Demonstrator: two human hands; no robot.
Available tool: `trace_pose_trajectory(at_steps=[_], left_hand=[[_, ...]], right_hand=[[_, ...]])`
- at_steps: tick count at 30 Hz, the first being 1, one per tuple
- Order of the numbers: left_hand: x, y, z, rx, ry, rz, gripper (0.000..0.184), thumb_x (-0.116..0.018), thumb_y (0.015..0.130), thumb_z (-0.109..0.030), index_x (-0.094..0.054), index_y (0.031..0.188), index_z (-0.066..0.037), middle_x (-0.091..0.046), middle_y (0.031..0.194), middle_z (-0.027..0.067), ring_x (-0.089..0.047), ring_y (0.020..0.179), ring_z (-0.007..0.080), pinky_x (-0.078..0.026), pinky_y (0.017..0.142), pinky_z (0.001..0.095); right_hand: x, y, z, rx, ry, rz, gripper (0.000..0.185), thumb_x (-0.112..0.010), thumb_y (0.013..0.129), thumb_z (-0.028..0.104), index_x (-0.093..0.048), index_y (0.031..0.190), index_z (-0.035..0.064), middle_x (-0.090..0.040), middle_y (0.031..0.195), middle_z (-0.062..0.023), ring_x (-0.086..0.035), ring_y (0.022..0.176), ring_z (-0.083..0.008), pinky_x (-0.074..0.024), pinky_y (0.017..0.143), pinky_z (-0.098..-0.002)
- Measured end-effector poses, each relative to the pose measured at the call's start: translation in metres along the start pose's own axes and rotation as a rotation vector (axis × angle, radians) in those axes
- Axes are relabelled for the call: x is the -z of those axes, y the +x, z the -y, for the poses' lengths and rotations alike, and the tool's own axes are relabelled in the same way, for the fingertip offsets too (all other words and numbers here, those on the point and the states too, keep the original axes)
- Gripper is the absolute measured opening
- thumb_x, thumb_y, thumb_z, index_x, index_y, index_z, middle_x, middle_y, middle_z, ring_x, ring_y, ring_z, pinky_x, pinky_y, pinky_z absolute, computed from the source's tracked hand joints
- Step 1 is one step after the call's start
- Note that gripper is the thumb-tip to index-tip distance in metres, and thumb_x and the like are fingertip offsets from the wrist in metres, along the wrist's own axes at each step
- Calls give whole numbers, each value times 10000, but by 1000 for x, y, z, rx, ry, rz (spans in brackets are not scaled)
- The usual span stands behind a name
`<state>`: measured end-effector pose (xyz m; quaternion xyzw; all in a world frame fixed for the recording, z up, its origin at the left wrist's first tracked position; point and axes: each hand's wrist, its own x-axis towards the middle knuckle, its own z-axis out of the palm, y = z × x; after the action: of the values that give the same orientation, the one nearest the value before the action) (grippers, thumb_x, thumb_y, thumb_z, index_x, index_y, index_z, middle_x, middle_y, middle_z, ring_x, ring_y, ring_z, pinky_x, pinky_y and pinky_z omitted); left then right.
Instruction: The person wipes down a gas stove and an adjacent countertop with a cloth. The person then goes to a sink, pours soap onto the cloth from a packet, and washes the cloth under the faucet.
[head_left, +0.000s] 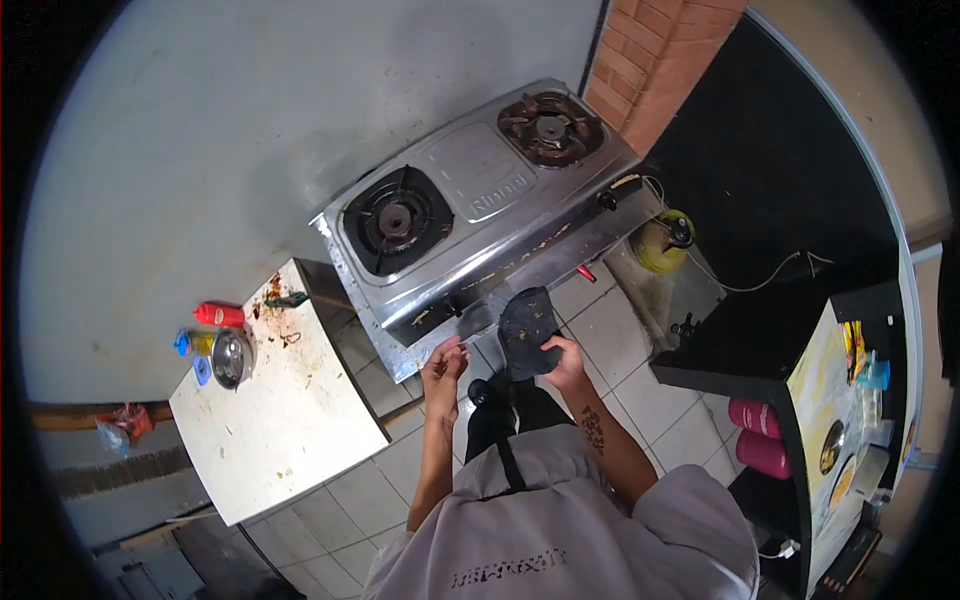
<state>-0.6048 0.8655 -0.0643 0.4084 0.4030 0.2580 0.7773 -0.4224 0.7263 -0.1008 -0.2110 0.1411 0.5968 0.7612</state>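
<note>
Ok so, gripping a dark flat item by its right edge in R hand, w/ thumb on top, just in front of stove. Running approx stove-to-body along its long axis. Reaching fwd w/ L hand too, half-curled, nothing visible in it. Can read "Rinnai" up top; can't make out shirt lettering.

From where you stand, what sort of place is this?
Probably a small kitchen: there's a two-burner Rinnai stove, a yellow-green gas cylinder beside it, and a red squeeze bottle.
</note>
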Motion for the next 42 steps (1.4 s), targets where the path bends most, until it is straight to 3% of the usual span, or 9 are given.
trace_pose_trajectory(at_steps=[12,16,18,22,25,27,30,37,42], left_hand=[[-65,33,15,66,151,133,312,-590,915,-208,-572,1170,-27,-595,1042,101,-576,954,175,-466,892,304],[-103,56,29,56,144,117,336,-600,911,-241,-572,1170,-29,-593,1042,102,-572,967,184,-464,897,310],[-124,63,36,56,141,105,343,-600,911,-253,-572,1169,-29,-592,1044,103,-571,971,185,-463,897,313],[-173,69,36,64,184,42,325,-585,920,-253,-579,1157,-29,-595,1053,105,-581,959,204,-461,902,335],[-193,70,48,58,197,-4,309,-584,921,-247,-588,1141,-31,-599,1054,104,-588,951,216,-461,906,349],[-200,65,54,67,185,-40,299,-586,919,-242,-593,1133,-33,-602,1050,104,-591,948,220,-462,907,354],[-204,57,60,14,136,-73,267,-596,914,-219,-623,1084,-15,-626,1011,94,-599,923,170,-483,868,312],[-185,43,60,58,165,-264,286,-594,916,-220,-602,1122,-22,-626,1000,96,-602,909,166,-486,863,314],[-149,30,55,19,128,-375,354,-602,911,-237,-564,1164,9,-605,1047,107,-599,926,182,-484,877,325]], right_hand=[[54,12,81,207,-303,-226,341,-554,719,105,-575,1046,11,-625,956,-132,-614,874,-288,-509,751,-422],[115,28,167,210,-169,-400,258,-577,753,134,-588,992,37,-613,936,-93,-604,828,-240,-501,702,-387],[138,30,234,328,-206,-535,289,-519,781,9,-557,1068,-4,-618,984,-135,-621,888,-247,-536,751,-370],[102,58,330,803,-653,-633,327,-471,811,-44,-553,1127,-28,-622,986,-106,-615,908,-239,-516,804,-382],[110,96,374,848,-1320,-620,523,-485,740,-84,-474,1261,-42,-570,1190,-165,-520,1141,-286,-426,939,-387],[122,121,381,906,-1976,-521,633,-513,705,-83,-406,1327,-41,-439,1352,-221,-359,1311,-333,-285,1078,-427],[129,129,377,880,-2174,-560,732,-572,667,-67,-349,1364,-41,-265,1460,-229,-181,1387,-359,-153,1126,-476],[119,135,352,936,-2228,-576,879,-622,627,-79,-219,1408,-69,-153,1504,-206,-128,1397,-371,-91,1128,-509],[108,142,300,951,-2182,-514,714,-552,671,-86,-318,1345,-115,-249,1456,-253,-187,1380,-378,-106,1131,-497]])
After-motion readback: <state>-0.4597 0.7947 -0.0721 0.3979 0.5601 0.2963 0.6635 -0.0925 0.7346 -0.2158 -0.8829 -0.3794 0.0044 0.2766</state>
